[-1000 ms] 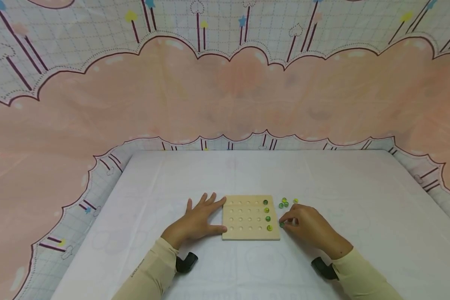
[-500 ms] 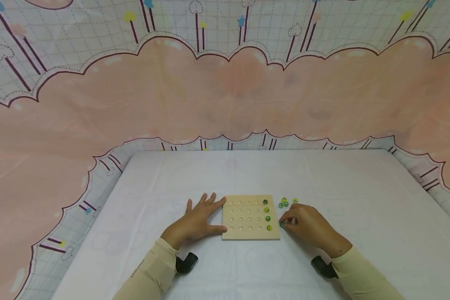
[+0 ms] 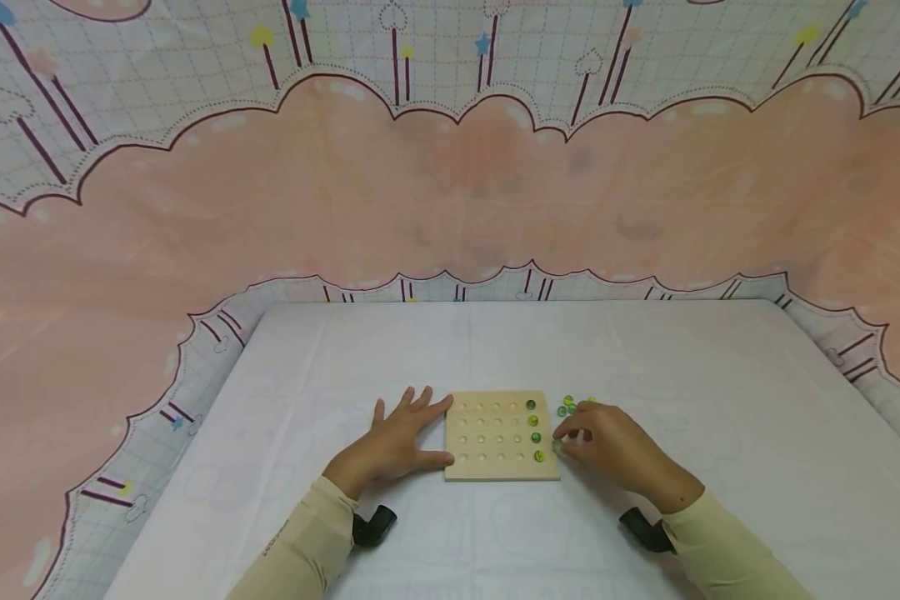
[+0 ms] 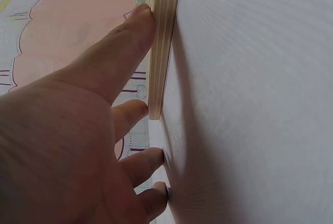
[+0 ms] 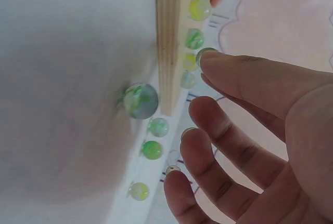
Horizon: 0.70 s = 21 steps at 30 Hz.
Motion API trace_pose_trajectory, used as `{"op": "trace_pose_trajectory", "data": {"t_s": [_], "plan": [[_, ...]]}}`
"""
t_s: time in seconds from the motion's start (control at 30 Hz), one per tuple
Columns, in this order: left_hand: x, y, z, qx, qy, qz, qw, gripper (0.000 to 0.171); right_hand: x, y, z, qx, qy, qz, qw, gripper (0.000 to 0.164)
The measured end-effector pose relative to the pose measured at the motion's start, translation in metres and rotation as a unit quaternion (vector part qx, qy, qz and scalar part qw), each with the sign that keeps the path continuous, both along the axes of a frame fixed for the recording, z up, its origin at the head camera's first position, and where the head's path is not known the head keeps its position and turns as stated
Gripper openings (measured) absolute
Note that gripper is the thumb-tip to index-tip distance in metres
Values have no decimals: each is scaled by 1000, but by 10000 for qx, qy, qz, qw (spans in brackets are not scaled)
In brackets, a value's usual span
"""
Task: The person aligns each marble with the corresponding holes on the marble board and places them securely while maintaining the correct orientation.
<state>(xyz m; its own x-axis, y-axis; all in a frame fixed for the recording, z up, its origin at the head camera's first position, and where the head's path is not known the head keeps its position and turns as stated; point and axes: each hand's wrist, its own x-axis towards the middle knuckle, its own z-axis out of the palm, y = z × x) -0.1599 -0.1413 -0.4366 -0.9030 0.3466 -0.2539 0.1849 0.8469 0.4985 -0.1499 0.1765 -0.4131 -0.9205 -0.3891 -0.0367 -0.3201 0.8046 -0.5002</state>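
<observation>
A square wooden board with rows of shallow round hollows lies flat on the table. Green and yellow glass marbles fill its rightmost column, among them a yellow marble nearest me. My left hand has its fingers spread, with thumb and index finger touching the board's left edge. Just right of the board, my right hand is held with fingers loosely bent. In the right wrist view a clear green-streaked marble sits on the table beside the board's edge, apart from the thumb and fingers, slightly blurred.
Several loose green and yellow marbles lie beyond the right hand, partly behind its knuckles. White cloth covers the table. A patterned curtain rises around its back and sides. Each wrist wears a black camera.
My right hand has shifted slightly left towards the board, and the marble below its fingertips has moved left with it. The left hand and the board have stayed put.
</observation>
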Motion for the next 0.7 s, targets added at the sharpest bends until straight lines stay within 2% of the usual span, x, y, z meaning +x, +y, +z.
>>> {"op": "trace_pose_trajectory", "data": {"t_s": [0.37,0.7], "plan": [[-1,-2,-1,-22,-35,-80,10000,88,0,-16,8,-94,135,83,9998,13],[-1,-3,-1,-3,-45,-53,10000,87,-4,-29,9,-492,209,551,9970,12]]}}
